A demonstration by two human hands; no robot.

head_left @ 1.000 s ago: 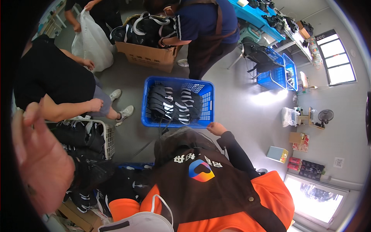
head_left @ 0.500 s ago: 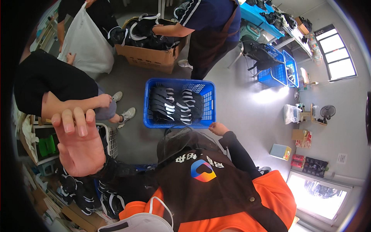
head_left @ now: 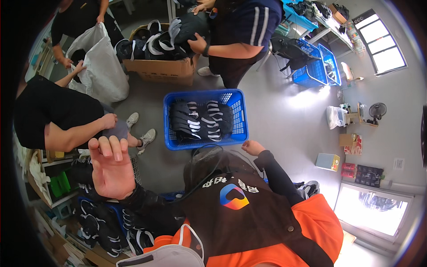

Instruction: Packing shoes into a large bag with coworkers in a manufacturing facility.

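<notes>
My left hand (head_left: 112, 169) is raised at the left, palm up. Its fingers are spread and a little bent, with nothing in them. My right hand (head_left: 253, 148) is beside the near right corner of a blue plastic basket (head_left: 205, 145), its fingers curled in. Whether it holds anything is hidden, and I cannot tell if it touches the rim. Stacked in two rows in the basket are several black, soft-looking pieces (head_left: 211, 120) with white strips. A thin dark cord (head_left: 218, 165) loops over my lap.
A co-worker (head_left: 240, 49) handles a dark piece over a cardboard box (head_left: 164, 71) of black-and-white items. Two people stand at the left, by a white sack (head_left: 106, 66). Blue crates (head_left: 311, 73) stand at the far right; black items (head_left: 95, 222) lie at lower left.
My left hand has shifted right and slightly down, still spread. My right hand is almost unmoved. The co-worker has lifted a dark piece from the box; the white sack is now held open.
</notes>
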